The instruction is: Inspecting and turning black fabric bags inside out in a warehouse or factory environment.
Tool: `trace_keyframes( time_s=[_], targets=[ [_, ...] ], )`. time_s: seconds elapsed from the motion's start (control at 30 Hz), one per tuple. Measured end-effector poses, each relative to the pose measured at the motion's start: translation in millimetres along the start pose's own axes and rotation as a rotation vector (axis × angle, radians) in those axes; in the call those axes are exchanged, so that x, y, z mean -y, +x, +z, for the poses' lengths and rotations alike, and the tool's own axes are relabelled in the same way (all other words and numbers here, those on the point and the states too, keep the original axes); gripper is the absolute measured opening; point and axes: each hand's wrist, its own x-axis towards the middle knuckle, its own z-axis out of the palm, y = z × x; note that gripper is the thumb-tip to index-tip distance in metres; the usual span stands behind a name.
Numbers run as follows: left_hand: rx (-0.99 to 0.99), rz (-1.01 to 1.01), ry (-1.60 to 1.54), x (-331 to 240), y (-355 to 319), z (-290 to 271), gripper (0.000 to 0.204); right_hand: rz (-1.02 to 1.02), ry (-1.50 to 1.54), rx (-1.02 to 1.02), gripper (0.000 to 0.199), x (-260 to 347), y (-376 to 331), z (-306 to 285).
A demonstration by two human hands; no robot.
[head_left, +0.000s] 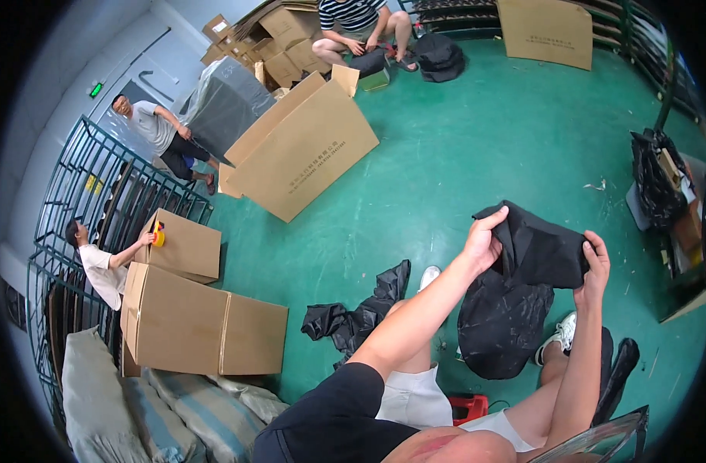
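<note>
A dark piece of black fabric is stretched between my two hands, out in front of my knees. My left hand grips its left edge, thumb on top. The right edge is pinched by my right hand. Below hangs or lies a rounded black fabric piece between my shins; I cannot tell whether it joins the held part. Crumpled black fabric lies on the floor beside my left leg. By my right leg is another long black piece.
Large cardboard boxes stand at left, where a person holds a yellow tape dispenser. An open carton is farther off, near a second person. Another person sits at the back beside a black bundle. Stuffed sacks lie lower left.
</note>
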Motion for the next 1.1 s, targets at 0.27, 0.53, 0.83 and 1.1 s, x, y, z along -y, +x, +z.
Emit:
trace_keyframes(
  time_s=[0.27,0.53,0.83,1.1],
  targets=[
    [0.013,0.205,0.236,9,2,-2,0.026,0.057,0.134,0.058,0.036,14,-18,31],
    [-0.190,0.122,0.133,5,11,-10,0.027,0.006,0.156,0.024,0.034,15,-13,13],
    [-0.191,0.161,0.180,10,10,-14,0.021,-0.051,0.114,-0.002,0.042,20,-17,28],
    [-0.060,0.063,0.082,0,7,-19,0.030,-0.013,0.171,-0.014,0.030,20,-9,12]
  ],
)
